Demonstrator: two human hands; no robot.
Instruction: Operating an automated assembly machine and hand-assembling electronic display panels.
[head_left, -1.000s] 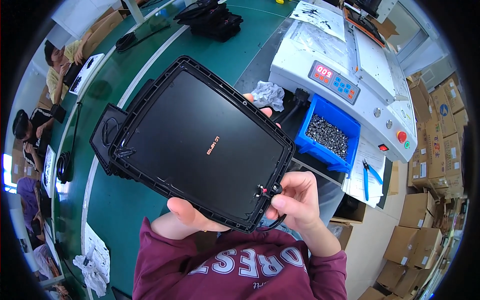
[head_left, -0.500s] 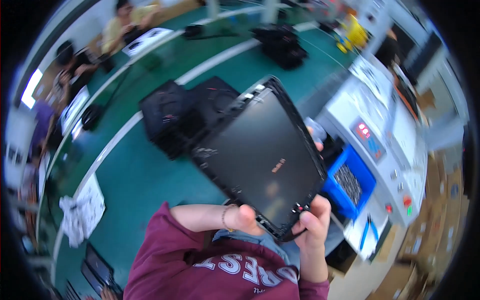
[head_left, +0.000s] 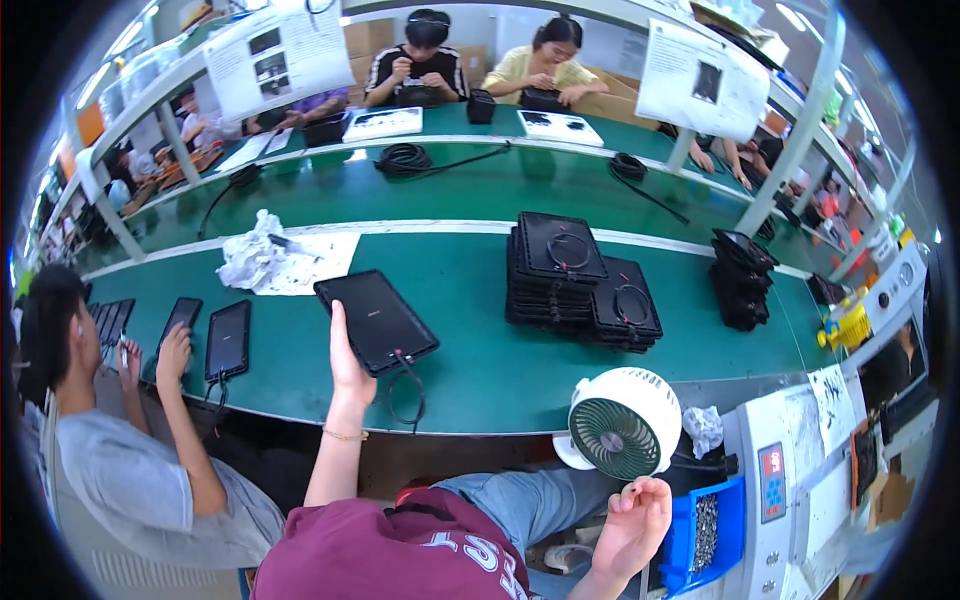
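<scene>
My left hand (head_left: 347, 372) reaches out to the green belt (head_left: 470, 300) and grips the near-left edge of a flat black panel (head_left: 375, 320) that lies on it. A thin black cable (head_left: 405, 385) hangs from the panel's near corner over the belt's edge. My right hand (head_left: 632, 525) is low by my lap, fingers loosely apart, holding nothing, just left of a blue bin of small screws (head_left: 704, 530) and under a white desk fan (head_left: 620, 425).
Two stacks of black panels (head_left: 580, 280) stand on the belt to the right, another stack (head_left: 742, 265) further right. A person at my left handles black panels (head_left: 228, 340). Crumpled white cloth (head_left: 250, 260) lies on paper. More people work across the far bench. A grey machine (head_left: 790, 480) sits at my right.
The panel was held up in both hands close to me; now it lies on the belt with only my left hand on it. My right hand has dropped to my lap. My view swung left.
</scene>
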